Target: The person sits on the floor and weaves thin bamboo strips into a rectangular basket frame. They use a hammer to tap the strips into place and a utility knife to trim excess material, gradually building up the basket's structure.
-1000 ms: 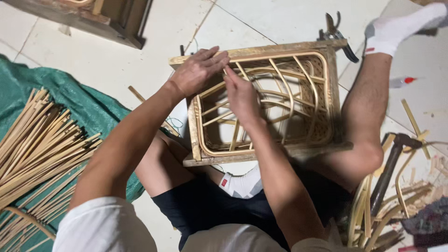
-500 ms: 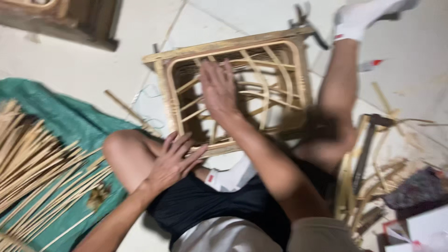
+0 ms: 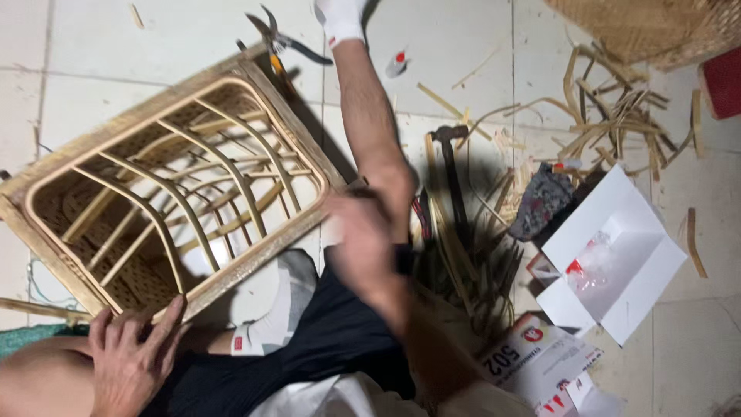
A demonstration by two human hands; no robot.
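Seated on a tiled floor, seen from above. Nearest, at lower left, left hand (image 3: 131, 363) resting on a bare knee, fingers spread and relaxed, fingertips reaching up to touch the near edge of the rattan frame (image 3: 166, 189); nothing clamped. Right hand (image 3: 363, 247) at centre, blurred in motion, just off the frame's right corner; whether fingers apart or together, impossible to tell, and nothing clearly held. Frame lying tilted across the left half, long axis running from lower left up to upper right, open face with curved ribs turned up toward the camera. To the right, a hammer (image 3: 451, 174) among split cane strips, and an open white box (image 3: 610, 259). Farthest, beyond the frame's top corner, pliers (image 3: 282, 42) beside a white-socked foot (image 3: 340, 19).
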